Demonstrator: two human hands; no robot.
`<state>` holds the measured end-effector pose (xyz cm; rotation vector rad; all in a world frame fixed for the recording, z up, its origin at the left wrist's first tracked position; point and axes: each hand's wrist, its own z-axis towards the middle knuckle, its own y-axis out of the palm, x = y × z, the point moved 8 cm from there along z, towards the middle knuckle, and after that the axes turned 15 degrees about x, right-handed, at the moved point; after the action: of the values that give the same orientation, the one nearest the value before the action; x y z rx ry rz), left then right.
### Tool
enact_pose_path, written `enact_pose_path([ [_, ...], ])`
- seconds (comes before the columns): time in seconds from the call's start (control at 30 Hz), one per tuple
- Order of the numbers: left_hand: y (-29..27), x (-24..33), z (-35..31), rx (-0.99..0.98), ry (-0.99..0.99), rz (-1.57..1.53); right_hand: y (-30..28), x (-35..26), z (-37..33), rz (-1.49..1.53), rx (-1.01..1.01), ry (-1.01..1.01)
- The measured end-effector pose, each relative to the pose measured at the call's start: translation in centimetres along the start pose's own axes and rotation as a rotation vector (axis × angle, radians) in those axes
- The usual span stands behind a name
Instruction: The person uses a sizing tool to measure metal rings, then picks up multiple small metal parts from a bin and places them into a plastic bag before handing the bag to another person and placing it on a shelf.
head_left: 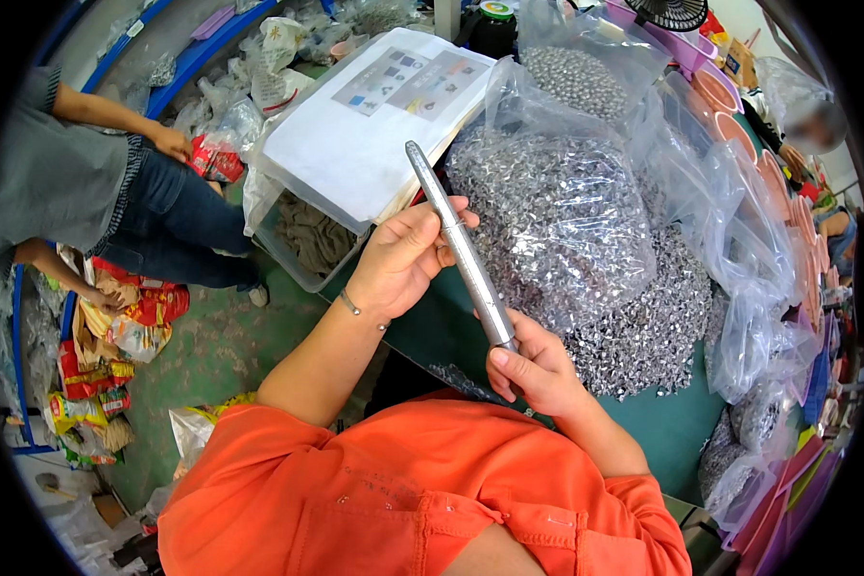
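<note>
A tapered silver ring mandrel is held slantwise in front of me, its narrow end up and to the left. My right hand grips the thick lower end between thumb and fingers. Higher up, my left hand has its thumb and fingers closed about the middle of the mandrel. A thin band seems to circle the rod at those fingertips, too small to make out surely. Just beyond my right hand, a heap of small shiny metal pieces lies on the green table.
A clear plastic bag full of metal pieces rests on the heap. At left, a plastic bin holds brown cloth under a white board. Pink baskets line the right. Another person stands at left beside blue shelving.
</note>
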<state>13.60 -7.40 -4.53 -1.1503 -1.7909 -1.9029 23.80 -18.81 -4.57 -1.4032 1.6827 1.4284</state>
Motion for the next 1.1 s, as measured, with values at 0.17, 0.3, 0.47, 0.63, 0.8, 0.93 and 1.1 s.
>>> enact_pose_path([
  [0.17,-0.6,-0.3,-0.2,0.005,-0.022,-0.021,-0.2,0.5,0.0,-0.009,0.008,0.000],
  [0.3,-0.1,0.0,-0.5,-0.060,0.004,-0.052,-0.5,1.0,0.1,-0.046,0.030,-0.014],
  [0.47,0.5,0.3,-0.6,-0.096,0.000,-0.027,-1.0,0.9,-0.1,-0.118,0.083,-0.090],
  [0.63,1.3,1.2,-0.8,-0.062,0.071,0.040,-1.1,-1.9,-0.3,-0.591,0.241,-0.626],
  [0.8,0.8,1.3,-1.0,0.003,0.087,0.114,-1.4,-2.1,-0.6,-0.697,0.296,-0.640],
  [0.93,0.7,1.4,-1.3,0.009,0.085,0.173,-1.2,-0.7,-0.2,-0.327,0.134,-0.419],
  [1.1,0.6,1.3,-1.4,-0.067,0.055,0.141,-0.5,1.5,-0.6,0.144,0.010,-0.009],
])
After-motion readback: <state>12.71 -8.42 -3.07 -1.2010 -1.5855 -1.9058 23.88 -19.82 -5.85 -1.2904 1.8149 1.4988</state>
